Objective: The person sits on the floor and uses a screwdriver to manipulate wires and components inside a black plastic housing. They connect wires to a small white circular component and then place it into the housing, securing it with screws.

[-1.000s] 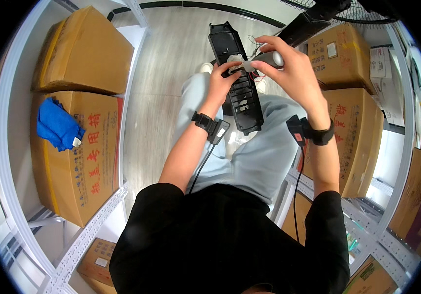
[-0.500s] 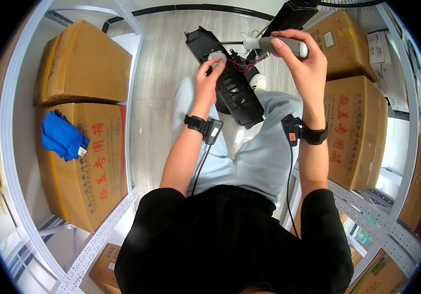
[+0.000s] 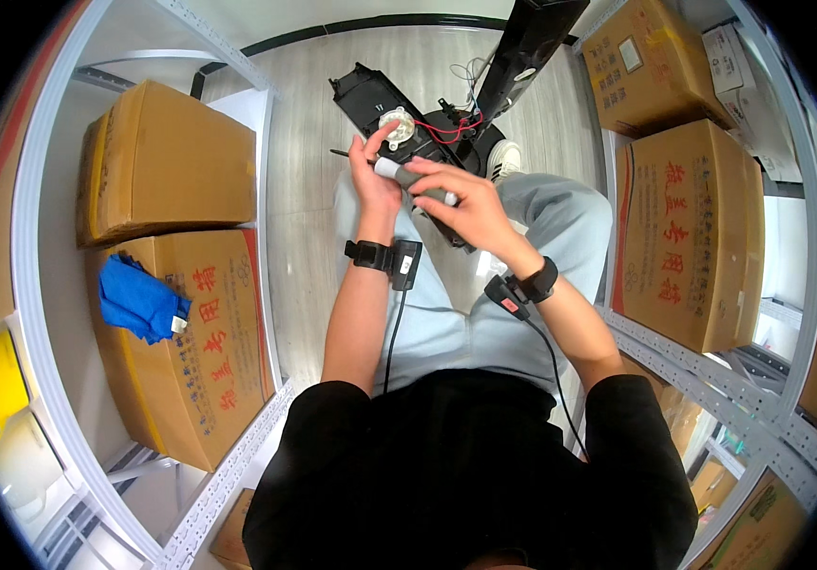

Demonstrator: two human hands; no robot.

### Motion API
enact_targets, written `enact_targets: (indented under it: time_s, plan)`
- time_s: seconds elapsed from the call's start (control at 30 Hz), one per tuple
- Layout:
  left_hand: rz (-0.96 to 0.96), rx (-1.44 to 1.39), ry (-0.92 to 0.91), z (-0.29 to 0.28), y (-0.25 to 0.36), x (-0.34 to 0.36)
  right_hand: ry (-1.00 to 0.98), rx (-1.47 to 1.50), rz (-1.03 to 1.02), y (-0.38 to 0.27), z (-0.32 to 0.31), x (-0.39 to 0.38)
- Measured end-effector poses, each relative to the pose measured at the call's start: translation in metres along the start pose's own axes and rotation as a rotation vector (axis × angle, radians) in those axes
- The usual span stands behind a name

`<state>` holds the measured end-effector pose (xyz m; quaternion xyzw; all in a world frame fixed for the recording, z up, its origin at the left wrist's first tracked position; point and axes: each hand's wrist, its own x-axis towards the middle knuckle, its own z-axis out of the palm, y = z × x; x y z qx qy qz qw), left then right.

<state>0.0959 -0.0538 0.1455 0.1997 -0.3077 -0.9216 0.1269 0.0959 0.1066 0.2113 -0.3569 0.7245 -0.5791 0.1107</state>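
My right hand (image 3: 461, 201) is wrapped round the grey handle of a screwdriver (image 3: 417, 180) with a white collar. The tool lies crosswise, its dark shaft pointing left. My left hand (image 3: 377, 182) is closed about the shaft, one finger crossing over it and the tip showing beyond. Another left finger reaches up to a round, whitish motor-like part (image 3: 396, 127) on a long black plastic panel (image 3: 368, 97). Whether it touches that part I cannot tell. The hands hide the panel's middle. Red wires (image 3: 448, 130) run from the round part to the right.
A tall black housing (image 3: 527, 57) with loose thin wires stands beyond my right shoe (image 3: 504, 160). Metal shelves with cardboard boxes (image 3: 175, 166) flank me on the left, and more boxes (image 3: 684, 237) on the right. A blue cloth (image 3: 142, 296) lies on a left box.
My right hand has swung left and down with the screwdriver, bringing it to my left hand. My left hand has shifted slightly toward me and turned, moving from the round part to the shaft.
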Motion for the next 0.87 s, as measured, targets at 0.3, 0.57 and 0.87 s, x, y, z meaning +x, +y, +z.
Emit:
enact_targets:
  time_s: [0.3,0.57,0.87]
  plan:
    - [0.142,-0.074,0.06,-0.009,0.005,0.007,0.353,0.138,0.411,0.052,-0.05,-0.002]
    - [0.138,-0.16,0.067,-0.007,0.012,0.006,0.352,0.119,0.923,0.183,-0.061,0.016]
    - [0.127,-0.18,0.087,-0.015,0.018,0.008,0.344,0.842,0.952,0.251,-0.034,0.036]
